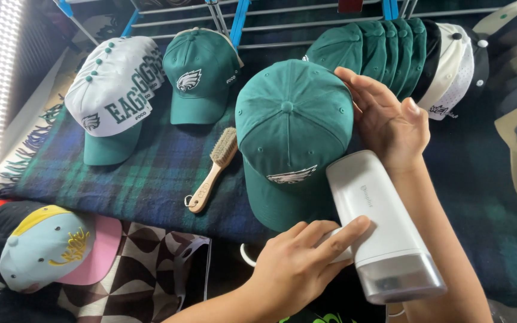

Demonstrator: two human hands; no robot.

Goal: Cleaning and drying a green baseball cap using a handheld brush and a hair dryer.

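Green cap [291, 122] under right hand [390, 122]

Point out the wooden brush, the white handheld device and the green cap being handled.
wooden brush [213, 170]: head view, on the handle just below the bristles.
white handheld device [378, 209]: head view, middle of its white body.
green cap [288, 113]: head view, on the crown near the top button.

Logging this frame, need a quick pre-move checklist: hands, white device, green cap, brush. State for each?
1. Left hand gripping white handheld device: ok.
2. Right hand steadying green cap at its side: ok.
3. Device tip touching the cap: cannot tell.
4. Cap resting on plaid blanket, brim toward the person: ok.
5. Wooden brush lying apart from both hands: ok.
6. Device switched on: cannot tell.
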